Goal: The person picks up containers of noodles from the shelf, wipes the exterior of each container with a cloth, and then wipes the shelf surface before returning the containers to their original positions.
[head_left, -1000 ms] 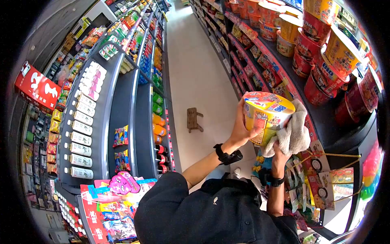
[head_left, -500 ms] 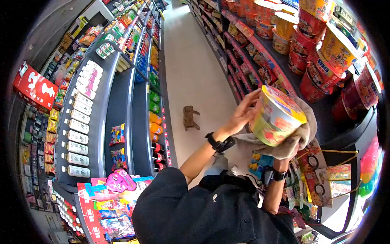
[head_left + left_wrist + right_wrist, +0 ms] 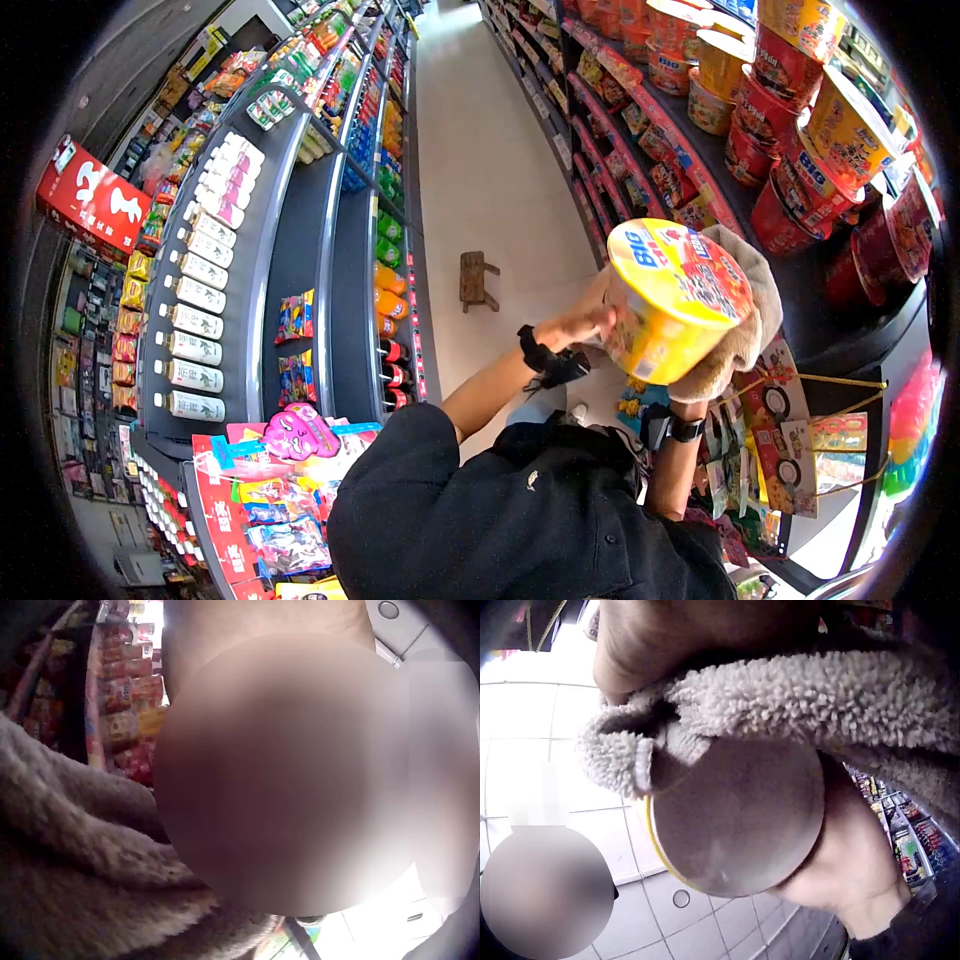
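A yellow instant noodle bucket [image 3: 655, 335] with a printed "BIG" lid is held up in front of the chest, its lid tilted toward the head camera. My left hand [image 3: 588, 318] grips its left side, the fingers partly hidden behind it. On the opposite side a fluffy grey-beige towel [image 3: 755, 310] wraps against the wall of the bucket. My right hand [image 3: 705, 645] holds that towel and is mostly covered by it in the head view. The right wrist view shows the pale round base of the bucket, the towel along its edge, and the left palm alongside.
Stacked noodle buckets [image 3: 840, 130] line the shelf at right, close to the towel. A shelf with white bottles [image 3: 195, 347] and snack bags stands at left. In the aisle between is a small wooden stool [image 3: 478, 282]. Toy packages [image 3: 785, 430] hang at lower right.
The bucket has been turned and tilted between the hands, its "BIG" print moving from the right of the lid to the left. The left hand shifted its hold; the towel wraps farther round the right side.
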